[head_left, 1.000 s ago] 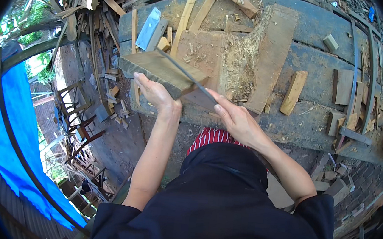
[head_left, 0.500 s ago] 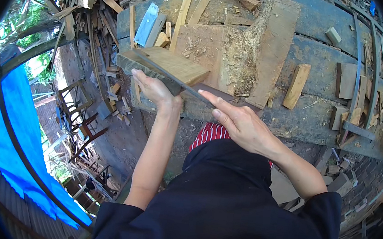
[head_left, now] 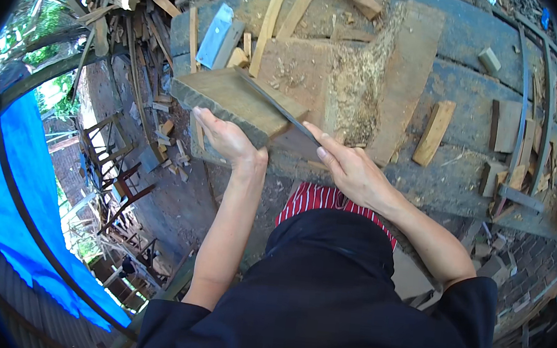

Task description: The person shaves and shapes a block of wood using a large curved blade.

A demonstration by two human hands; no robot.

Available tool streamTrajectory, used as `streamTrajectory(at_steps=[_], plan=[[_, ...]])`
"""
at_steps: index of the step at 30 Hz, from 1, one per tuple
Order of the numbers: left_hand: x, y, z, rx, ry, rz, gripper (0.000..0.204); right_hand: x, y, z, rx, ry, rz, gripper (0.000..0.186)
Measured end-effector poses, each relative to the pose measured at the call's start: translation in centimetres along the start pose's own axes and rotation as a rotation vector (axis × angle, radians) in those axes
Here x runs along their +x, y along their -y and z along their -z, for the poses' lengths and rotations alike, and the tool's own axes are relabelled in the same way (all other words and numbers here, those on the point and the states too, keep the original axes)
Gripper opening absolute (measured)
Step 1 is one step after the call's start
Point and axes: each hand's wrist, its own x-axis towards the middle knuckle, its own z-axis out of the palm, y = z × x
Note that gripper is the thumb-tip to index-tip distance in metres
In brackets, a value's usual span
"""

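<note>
My left hand [head_left: 233, 141] supports a thick slab [head_left: 222, 95], its palm and fingers pressed against the near side. The slab has a flat brownish top and a rough, chipped grey side; whether it is stone or wood I cannot tell. My right hand [head_left: 352, 171] is closed round the near end of a long, thin dark metal blade [head_left: 273, 105]. That blade slants across the slab's top, its far tip near the slab's back edge. Its gripped end is hidden in my fingers. Beneath and behind the slab lies a wide brown board [head_left: 302, 62] strewn with chips.
A worn blue-grey workbench [head_left: 464, 91] spans the front. It bears a blue block [head_left: 215, 34], a short wooden piece [head_left: 434, 132], a plank [head_left: 409, 72] beside sawdust and, at right, a metal-barred frame [head_left: 523, 104]. Scrap wood [head_left: 147, 40] is heaped at far left.
The blade has shifted right across the slab's top, away from its near edge. My right hand has moved slightly right with it. The left hand keeps its place against the slab.
</note>
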Motion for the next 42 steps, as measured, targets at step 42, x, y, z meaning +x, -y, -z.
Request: streamTrajectory(at_steps=[42], plan=[[2.3,-3.9,1.4,1.317,0.573,-1.48,0.064,-1.7,1.3,-0.3,0.09,-0.214,0.358,0.047]])
